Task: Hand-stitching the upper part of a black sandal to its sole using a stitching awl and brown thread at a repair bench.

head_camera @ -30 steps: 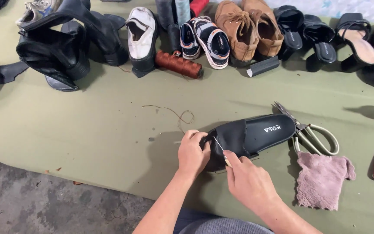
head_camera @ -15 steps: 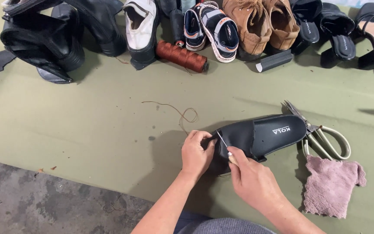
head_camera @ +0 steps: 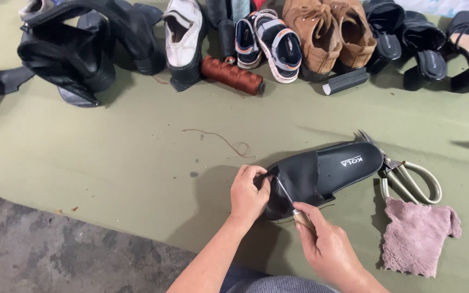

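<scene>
Green mat (head_camera: 109, 157) spread wide below; row of shoes along the far edge, with black boots (head_camera: 77, 49), brown shoes (head_camera: 332, 32) and a reddish thread spool (head_camera: 232, 75); black slide sandal (head_camera: 321, 173) lying flat near the middle, toe end gripped tight by left hand (head_camera: 248, 192); pink cloth (head_camera: 416, 236) and pale scissors (head_camera: 408, 179) just beside its heel; right hand (head_camera: 329, 247) closed round a wooden-handled awl (head_camera: 294, 205), metal tip touching the strap; loose thread (head_camera: 223, 141) close by.
</scene>
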